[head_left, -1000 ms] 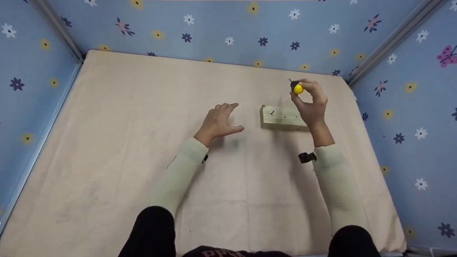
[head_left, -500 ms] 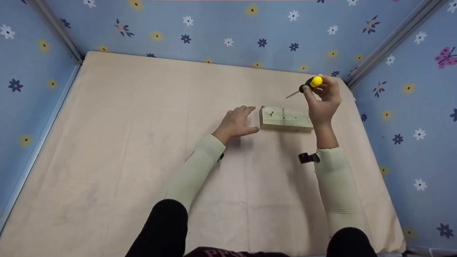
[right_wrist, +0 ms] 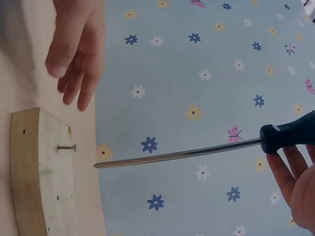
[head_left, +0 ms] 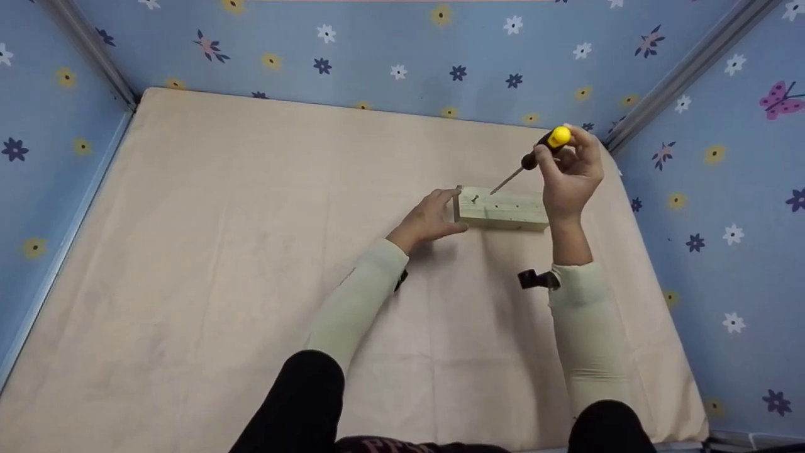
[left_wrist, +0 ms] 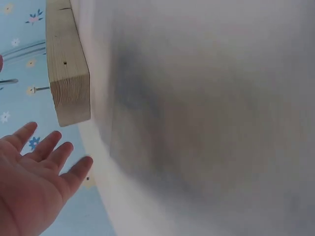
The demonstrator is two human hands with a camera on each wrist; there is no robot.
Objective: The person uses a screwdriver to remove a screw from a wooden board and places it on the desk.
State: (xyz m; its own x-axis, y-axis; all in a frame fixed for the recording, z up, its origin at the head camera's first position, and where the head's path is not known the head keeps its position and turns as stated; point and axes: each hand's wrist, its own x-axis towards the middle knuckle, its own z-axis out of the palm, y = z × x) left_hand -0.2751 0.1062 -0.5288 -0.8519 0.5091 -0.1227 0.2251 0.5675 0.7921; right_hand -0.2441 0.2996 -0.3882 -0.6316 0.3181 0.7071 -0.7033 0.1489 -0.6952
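A pale wooden block [head_left: 503, 221] lies on the cloth, with several small holes in its top. From the block's left end a screw [right_wrist: 66, 147] stands partly sunk, its head up. My right hand [head_left: 572, 182] holds a screwdriver [head_left: 529, 162] by its black and yellow handle. Its shaft slants down to the left, and the tip is above the block, apart from the screw. Beside the block's left end is my left hand [head_left: 429, 217], fingers spread and thumb apart. In the left wrist view those fingers [left_wrist: 59, 156] show a gap from the block.
A beige cloth [head_left: 251, 251] covers the table. Blue flowered walls [head_left: 377, 50] stand at the back and both sides. Small black cameras sit on both wrists, the right one [head_left: 531, 279] sticking out to the left.
My left hand has moved right, up to the block's end. The right hand has moved right and turned the screwdriver, so its tip now points down-left over the block.
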